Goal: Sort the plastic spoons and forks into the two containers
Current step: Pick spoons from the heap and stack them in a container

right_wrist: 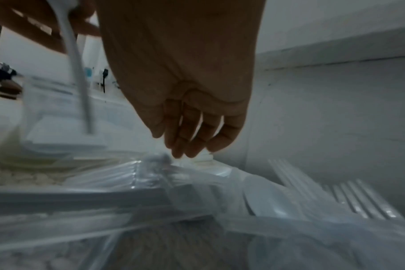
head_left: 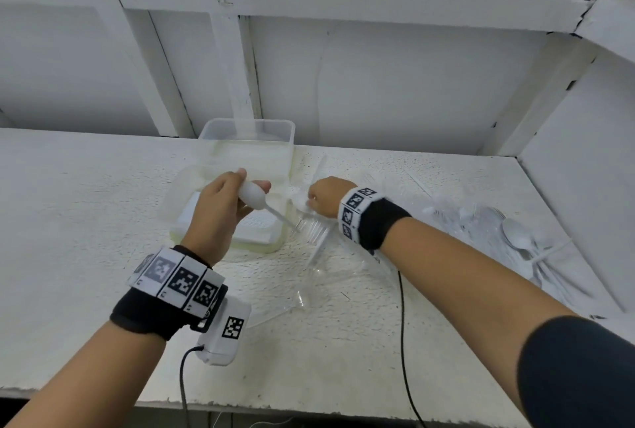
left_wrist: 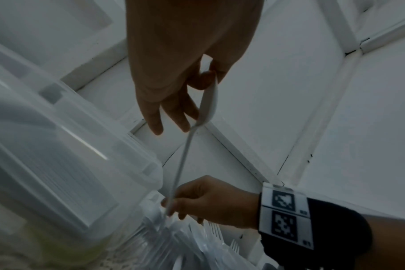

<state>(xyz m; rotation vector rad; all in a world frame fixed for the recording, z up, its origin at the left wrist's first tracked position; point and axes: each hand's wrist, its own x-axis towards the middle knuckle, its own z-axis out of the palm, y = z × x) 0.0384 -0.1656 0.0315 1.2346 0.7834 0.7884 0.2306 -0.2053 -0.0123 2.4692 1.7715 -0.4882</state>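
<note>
Pinches a white plastic spoon (head_left: 254, 195) by its bowl in the left hand (head_left: 220, 211), thumb and fingers curled round it, with the thin handle slanting down and to the right. Hovers above the nearer translucent rectangular plastic container (head_left: 173, 211), which stands touching a second, like container (head_left: 247, 122) behind it on the rough white shelf (head_left: 86, 204).

Reaches with the right hand (head_left: 326, 199) down to the crumpled clear plastic bag (head_left: 330, 276) just beside the containers. Shows curled fingers (right_wrist: 192, 142) touching the film in the right wrist view; cannot tell whether anything is pinched there. Leaves most of the white plastic spoons and forks (head_left: 515, 238) heaped well to the right, so probably sits early in the sorting.

Risks, as a judgement:
- Could let the spoon slip, given a grip on the smooth, rounded bowl instead of the handle; would likely drop onto the shelf or the bag, not into a container.
- Could catch the handle tip on the near container's right wall or on the bag, since it points down at that edge.
- Could put the spoon in the wrong container: look alike, stand together, and reveal little of what each holds.
- Could drag the light bag and spill cutlery, if the right hand lifts film along with a piece.
- Could mistake fork for spoon in the pale, tangled heap.
</note>
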